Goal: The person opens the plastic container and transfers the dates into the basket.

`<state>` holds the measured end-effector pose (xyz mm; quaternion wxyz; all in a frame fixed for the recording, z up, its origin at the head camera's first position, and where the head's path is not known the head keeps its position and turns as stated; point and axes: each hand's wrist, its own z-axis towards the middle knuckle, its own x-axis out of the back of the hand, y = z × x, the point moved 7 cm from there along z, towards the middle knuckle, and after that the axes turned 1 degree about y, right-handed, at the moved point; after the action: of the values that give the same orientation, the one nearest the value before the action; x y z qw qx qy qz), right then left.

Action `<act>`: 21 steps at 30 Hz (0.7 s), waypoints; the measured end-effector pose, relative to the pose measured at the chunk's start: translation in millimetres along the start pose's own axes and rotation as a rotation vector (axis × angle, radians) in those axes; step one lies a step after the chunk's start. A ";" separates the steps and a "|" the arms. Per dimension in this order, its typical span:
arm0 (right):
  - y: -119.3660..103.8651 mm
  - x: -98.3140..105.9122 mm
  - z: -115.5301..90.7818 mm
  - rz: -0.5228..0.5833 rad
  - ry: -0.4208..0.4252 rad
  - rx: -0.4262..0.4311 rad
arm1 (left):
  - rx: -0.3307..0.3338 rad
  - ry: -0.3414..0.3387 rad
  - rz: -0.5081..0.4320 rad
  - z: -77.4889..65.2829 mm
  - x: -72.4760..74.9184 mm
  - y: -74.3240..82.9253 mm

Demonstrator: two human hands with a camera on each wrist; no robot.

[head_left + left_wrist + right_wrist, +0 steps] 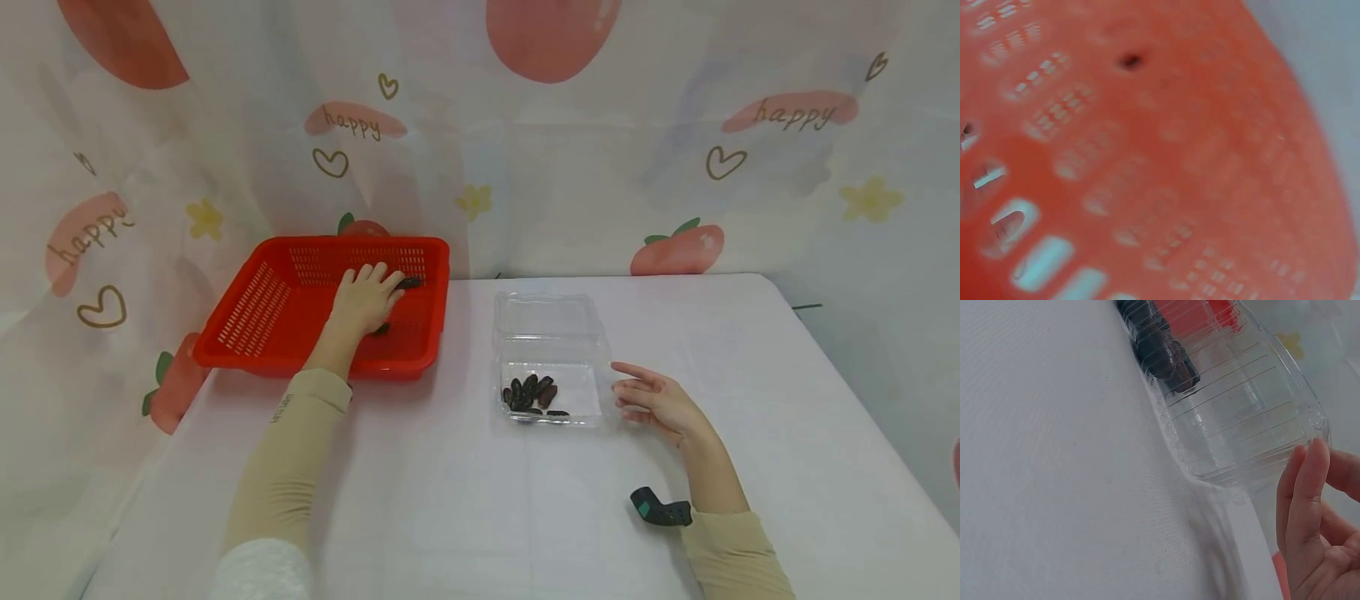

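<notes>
In the head view, my left hand (363, 302) reaches into the red plastic basket (255, 367). Its thumb and forefinger appear to pinch one end of a dark oval fruit (409, 282). Another dark piece (381, 329) lies in the basket below that hand. The left wrist view shows only the blurred slotted basket wall (1147, 125), not the hand. My right hand (660, 407) is beside a clear hinged container (581, 387), fingers extended. Its fingertips (1315, 450) overlap the container's corner in the right wrist view; contact is uncertain. Several dark oval fruits (528, 387), one browner, lie in the container's left half.
The container's lid (547, 315) is folded back, away from me. A black angled device (660, 508) is by the right wrist. White cloth covers the table (450, 500), and a printed curtain (555, 167) hangs behind it. The basket stands at the table's back left.
</notes>
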<state>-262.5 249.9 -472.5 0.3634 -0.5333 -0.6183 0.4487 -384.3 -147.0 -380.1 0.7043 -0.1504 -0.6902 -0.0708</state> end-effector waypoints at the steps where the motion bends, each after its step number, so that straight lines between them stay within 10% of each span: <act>1: -0.1 -0.3 -0.2 0.002 0.001 -0.001 | 0.008 -0.017 -0.003 -1.2 -2.8 -3.1; 21: 0.9 -1.1 -0.2 0.041 -0.013 0.017 | -0.035 -0.144 0.099 -2.5 -45.6 -11.9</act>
<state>-261.8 248.8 -473.2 0.3546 -0.5398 -0.6057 0.4648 -387.3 -163.9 -424.0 0.6526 -0.2014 -0.7295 -0.0368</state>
